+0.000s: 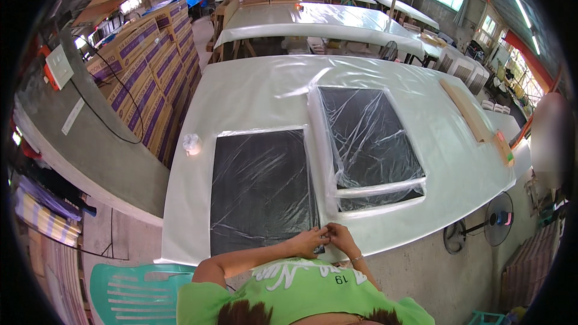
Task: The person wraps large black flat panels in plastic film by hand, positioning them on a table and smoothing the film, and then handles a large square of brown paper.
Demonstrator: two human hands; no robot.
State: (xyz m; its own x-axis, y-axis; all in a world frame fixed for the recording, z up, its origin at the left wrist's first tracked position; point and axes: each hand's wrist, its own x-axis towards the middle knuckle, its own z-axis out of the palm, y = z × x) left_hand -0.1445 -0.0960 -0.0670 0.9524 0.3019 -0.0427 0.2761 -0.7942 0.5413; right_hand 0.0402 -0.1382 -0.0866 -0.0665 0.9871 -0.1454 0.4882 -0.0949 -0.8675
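A flat black panel (259, 186) under clear plastic film lies on the table in front of me. At its near right corner, my left hand (310, 241) reaches in from the left with bent fingers. My right hand (341, 238), with a bracelet at the wrist, meets it there. The fingertips of both hands are pinched close together at the panel's edge. What they hold is too small and too hidden to make out. To the right lie film-wrapped black panels (370, 135), one overlapping another, with pale edges.
A pale sheet covers the table (253, 96). A roll of clear tape (191, 144) stands at its left; a long brown cardboard strip (465, 110) lies at the right. A green plastic chair (129, 292) is near left, a fan (498, 219) near right. Stacked cartons (147, 66) stand beyond a grey pillar.
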